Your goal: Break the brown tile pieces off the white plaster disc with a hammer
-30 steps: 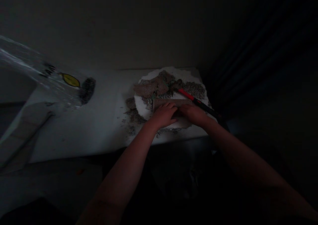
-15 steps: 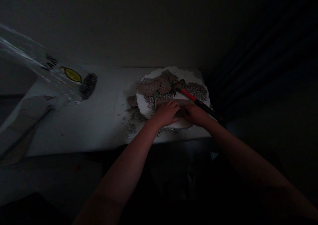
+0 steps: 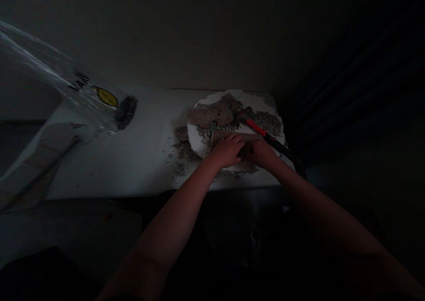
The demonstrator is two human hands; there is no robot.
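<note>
A brown perforated piece (image 3: pixel 217 136) with a straight far edge lies on a round, rough-edged white slab (image 3: pixel 195 140). My left hand (image 3: pixel 229 150) is on its left part, fingers bent over the top and the thumb at the near side. Close by on the right, my right hand (image 3: pixel 260 152) is closed at the near side of the same piece; its fingertips are hidden. Behind them lie another crumpled brown perforated piece (image 3: pixel 212 114) and grey crumbs (image 3: pixel 267 121). A tool with a red and black handle (image 3: pixel 255 127) slants across the slab; its dark head is hard to make out.
The slab rests near the right end of a pale table (image 3: pixel 133 159). More grey crumbs (image 3: pixel 184 155) are scattered left of it. At the left hangs a clear plastic bag (image 3: pixel 96 102) with a yellow mark and dark contents. A dark curtain (image 3: pixel 358 79) is on the right.
The whole view has shifted slightly, with the table and bag appearing further right. Both hands stay at the brown perforated piece, and my right hand has moved slightly nearer the left.
</note>
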